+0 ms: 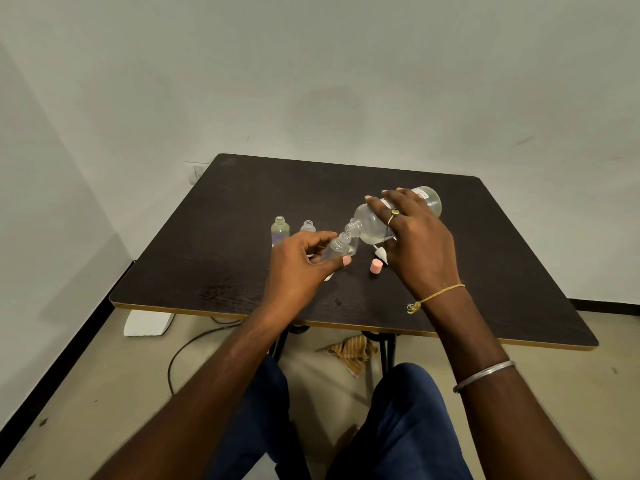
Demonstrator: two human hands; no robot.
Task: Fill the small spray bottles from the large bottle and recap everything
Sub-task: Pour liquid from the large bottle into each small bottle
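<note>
1. Your right hand (415,237) wraps the clear large bottle (372,223) above the middle of the tabletop (242,202), its neck slanting down-left.
2. Your left hand (298,261) pinches a clear small bottle (341,245), mouth tilted up-right, touching that neck.
</note>
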